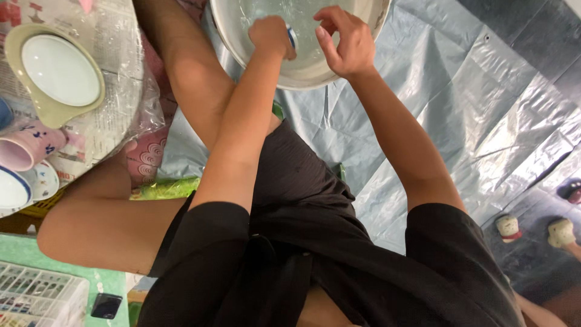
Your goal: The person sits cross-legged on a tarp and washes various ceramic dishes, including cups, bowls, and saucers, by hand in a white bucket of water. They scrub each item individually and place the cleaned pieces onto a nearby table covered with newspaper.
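Basin: a big pale basin [302, 75] sits at the top of the view, just beyond the person's knees, with what looks like water in it.
Left hand: the left hand [271, 37] is over the basin, fist closed round a small blue-rimmed item [292, 37] — only its edge peeps out on the side facing the other hand, so its shape is hard to tell.
Right hand: the right hand [342, 39] hovers just beside that edge, also over the basin, fingers loosely curled and holding nothing — thumb and forefinger pointed toward the item.
Key relation: the item lies between the two hands, gripped by the left, its exposed end facing the right.
Away from the basin: on the left-hand side, a table covered in printed paper under clear plastic carries a white bowl [60, 69] in a beige holder [51, 112], and a pink cup [27, 148] lies on its side.
Floor: a grey tarpaulin [484, 103] spreads under the basin.
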